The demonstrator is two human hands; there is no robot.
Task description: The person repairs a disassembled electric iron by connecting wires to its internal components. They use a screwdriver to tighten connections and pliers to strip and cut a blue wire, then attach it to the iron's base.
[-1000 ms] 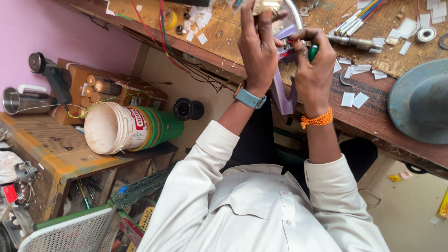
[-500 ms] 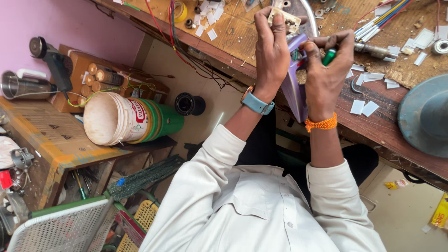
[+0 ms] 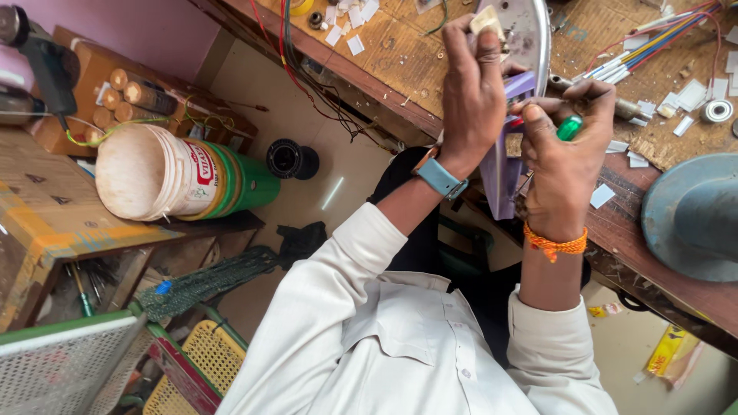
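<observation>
Here, purple part [image 3: 503, 165] held upright at workbench [image 3: 400, 61] edge, gripped from above by left hand [image 3: 470, 96]. Green-handled screwdriver [image 3: 569, 127] pinched in closed right hand [image 3: 565, 169]. Tip best kept square, part kept steady; contact point hidden.

My hands met at the workbench [image 3: 400, 54] edge, left hand [image 3: 470, 92] just left of my right hand [image 3: 565, 165]. A bucket [image 3: 181, 173] lay well left of the workbench, a domed cover [image 3: 692, 219] on its right end.

Worn wooden workbench [image 3: 400, 58]: white paper scraps [image 3: 350, 27], coloured wires [image 3: 653, 38], grey round cap [image 3: 692, 215] on top.
</observation>
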